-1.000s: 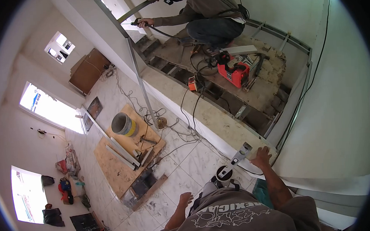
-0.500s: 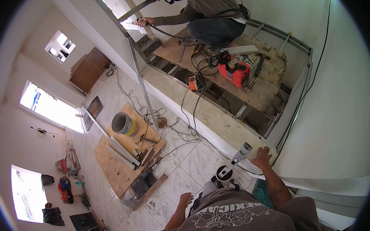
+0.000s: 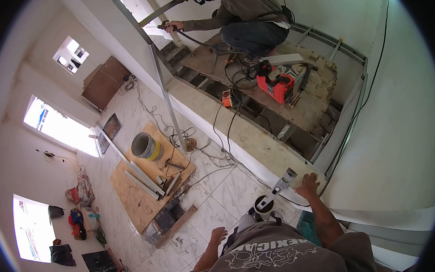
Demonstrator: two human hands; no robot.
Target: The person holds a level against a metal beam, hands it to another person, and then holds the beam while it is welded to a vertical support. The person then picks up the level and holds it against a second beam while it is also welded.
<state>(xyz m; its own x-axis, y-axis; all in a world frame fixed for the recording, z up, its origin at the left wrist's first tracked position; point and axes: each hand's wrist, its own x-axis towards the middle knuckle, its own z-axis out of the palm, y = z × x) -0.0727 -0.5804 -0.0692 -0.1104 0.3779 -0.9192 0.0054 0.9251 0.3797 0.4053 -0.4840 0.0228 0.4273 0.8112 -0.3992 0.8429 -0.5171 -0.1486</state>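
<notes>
My right hand [image 3: 307,185] lies on the near end of the pale ledge [image 3: 258,148], fingers spread. Just left of it is a spirit level [image 3: 282,182], set slantwise; its lower end overlaps a small white container [image 3: 268,209], and I cannot tell whether it stands inside or only crosses over. My left hand [image 3: 218,235] hangs above the floor, fingers loose and slightly apart; its palm is turned from view. My shirt [image 3: 269,247] hides most of my legs, and my right arm covers part of something teal [image 3: 306,227] that I cannot identify. At the far side a co-worker [image 3: 253,31] crouches on worn boards, head cut off by the top edge; the tip of the tool in that person's hand is hard to make out. A red machine [image 3: 276,86] sits near them among cables. The floor [image 3: 212,206] is white marbled tile, dusty, with a plywood sheet [image 3: 124,199] carrying a grey bucket [image 3: 146,148]. White walls surround us, the left windows glaring, the picture's corners black.
</notes>
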